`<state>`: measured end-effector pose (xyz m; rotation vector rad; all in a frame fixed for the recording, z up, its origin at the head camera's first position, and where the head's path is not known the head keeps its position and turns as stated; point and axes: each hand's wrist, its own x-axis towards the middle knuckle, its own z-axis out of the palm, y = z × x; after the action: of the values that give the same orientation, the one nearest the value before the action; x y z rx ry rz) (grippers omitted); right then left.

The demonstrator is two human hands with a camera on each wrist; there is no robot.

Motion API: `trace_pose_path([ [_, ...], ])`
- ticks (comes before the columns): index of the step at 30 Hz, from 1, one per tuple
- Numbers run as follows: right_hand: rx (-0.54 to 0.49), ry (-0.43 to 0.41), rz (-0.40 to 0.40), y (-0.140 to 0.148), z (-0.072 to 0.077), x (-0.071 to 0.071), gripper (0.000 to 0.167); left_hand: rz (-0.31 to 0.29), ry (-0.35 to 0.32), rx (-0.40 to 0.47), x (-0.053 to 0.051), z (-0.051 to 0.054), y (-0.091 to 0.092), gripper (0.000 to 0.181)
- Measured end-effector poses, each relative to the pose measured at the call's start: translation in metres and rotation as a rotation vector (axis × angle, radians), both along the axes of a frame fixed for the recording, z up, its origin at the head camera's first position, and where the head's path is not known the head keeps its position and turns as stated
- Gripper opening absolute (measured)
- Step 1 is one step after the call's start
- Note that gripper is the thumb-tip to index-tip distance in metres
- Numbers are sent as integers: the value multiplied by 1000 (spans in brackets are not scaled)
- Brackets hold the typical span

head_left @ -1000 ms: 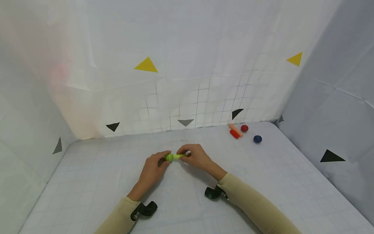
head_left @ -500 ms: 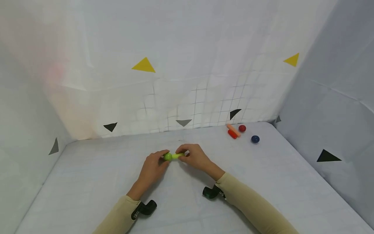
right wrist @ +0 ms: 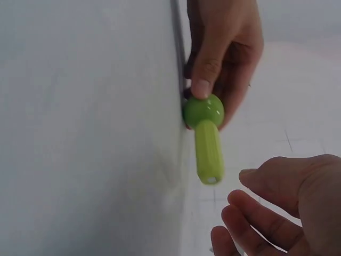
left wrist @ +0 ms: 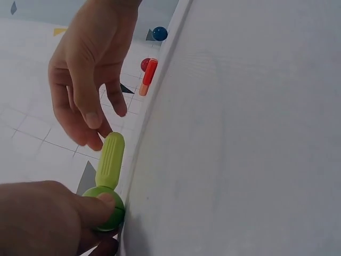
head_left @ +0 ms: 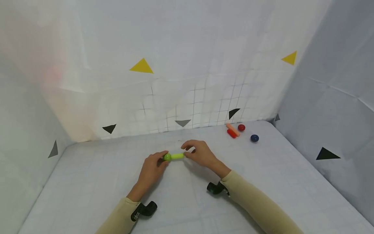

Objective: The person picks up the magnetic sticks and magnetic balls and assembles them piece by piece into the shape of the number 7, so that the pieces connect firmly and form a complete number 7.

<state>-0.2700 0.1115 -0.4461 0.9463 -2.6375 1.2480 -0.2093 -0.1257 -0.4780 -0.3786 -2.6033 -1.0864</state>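
A green ball (head_left: 167, 157) is pinched between the thumb and fingers of my left hand (head_left: 150, 170). A yellow-green ribbed stick (head_left: 177, 156) extends from the ball toward the right, touching it end-on. My right hand (head_left: 201, 154) is at the stick's free end with thumb and fingers spread apart. In the right wrist view a gap shows between the stick (right wrist: 208, 152) and the right hand (right wrist: 287, 202). The left wrist view shows the left thumb lying on the ball (left wrist: 109, 213).
At the back right of the white-covered table (head_left: 117, 146) lie an orange stick (head_left: 233, 129), a red stick (head_left: 231, 133), a red ball (head_left: 241, 127) and a dark blue ball (head_left: 254, 138). White cloth walls stand behind and at both sides.
My right hand has let go of the yellow-green stick and moved slightly right and up, its fingers spreading. The left hand still holds the green ball.
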Motion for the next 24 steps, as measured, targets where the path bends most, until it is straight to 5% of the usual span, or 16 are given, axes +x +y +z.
trace_pose_path([
  [24,-13,63,-169,42,20,-22,15,6,-4,-7,0,-4,-1,43],
])
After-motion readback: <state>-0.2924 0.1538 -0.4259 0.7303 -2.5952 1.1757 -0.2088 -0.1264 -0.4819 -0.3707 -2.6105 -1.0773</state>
